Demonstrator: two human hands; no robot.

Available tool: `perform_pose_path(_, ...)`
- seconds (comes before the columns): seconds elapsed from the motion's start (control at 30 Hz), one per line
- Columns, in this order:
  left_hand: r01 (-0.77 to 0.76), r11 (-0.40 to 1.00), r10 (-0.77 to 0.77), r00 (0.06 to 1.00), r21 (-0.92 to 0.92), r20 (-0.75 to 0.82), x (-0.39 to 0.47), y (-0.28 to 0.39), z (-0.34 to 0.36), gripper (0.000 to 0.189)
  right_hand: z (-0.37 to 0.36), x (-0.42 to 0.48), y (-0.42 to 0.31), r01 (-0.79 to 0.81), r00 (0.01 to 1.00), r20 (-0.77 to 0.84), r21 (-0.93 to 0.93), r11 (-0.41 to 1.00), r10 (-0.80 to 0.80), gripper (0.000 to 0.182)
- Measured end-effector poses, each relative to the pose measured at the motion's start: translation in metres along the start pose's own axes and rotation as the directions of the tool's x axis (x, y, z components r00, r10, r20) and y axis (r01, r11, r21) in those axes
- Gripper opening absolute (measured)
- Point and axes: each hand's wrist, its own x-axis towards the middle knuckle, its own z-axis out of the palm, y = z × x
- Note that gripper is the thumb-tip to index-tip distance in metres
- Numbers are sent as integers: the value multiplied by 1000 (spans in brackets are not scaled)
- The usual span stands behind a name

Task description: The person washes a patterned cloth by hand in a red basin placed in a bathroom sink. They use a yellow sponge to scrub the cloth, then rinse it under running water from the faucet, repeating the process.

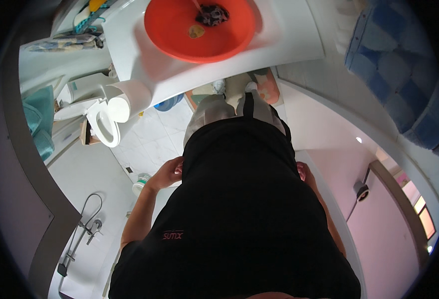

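Observation:
My left hand (168, 173) hangs beside my left hip, with its fingers curled at the edge of my black shirt (242, 187) and the fingertips partly hidden. My right hand (304, 173) is at my other hip, mostly covered by the shirt, so its hold cannot be told. Before me, a large red-orange plastic basin (204, 50) sits in a white washbasin counter (294, 41). A wet, dark, crumpled cloth (214, 15) lies in the basin, near a stream that looks like running water. A small yellowish round thing (196, 31) is nearer to me in it.
To the left stand a white toilet (111, 132), a whitish cylindrical bin (135, 99) and a wall shower set (79, 231). A teal towel (42, 123) hangs at far left, a blue checked towel (395, 71) at right. A patterned mat (270, 86) lies under my feet.

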Motion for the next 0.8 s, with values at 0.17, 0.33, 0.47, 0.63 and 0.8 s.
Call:
perform_pose_path(0.17,29,969,-64,989,-247,-133,17,-76,10,47,2,16,41,8,1000,-2,168,986,-8,47)
perform_pose_path(0.33,43,870,-107,989,-491,-102,11,-58,24,49,2,18,22,11,999,-32,63,998,-9,43)
perform_pose_path(0.47,84,789,-127,991,-609,-28,5,-42,30,49,-1,15,9,3,999,-42,-21,1000,-4,40)
perform_pose_path(0.63,152,707,-149,987,-691,64,-14,-31,27,45,-7,13,-6,-27,999,-22,-95,995,25,37)
perform_pose_path(0.8,97,608,-12,993,-788,113,-55,-18,15,36,-23,-4,-27,-134,986,91,-65,989,140,35)
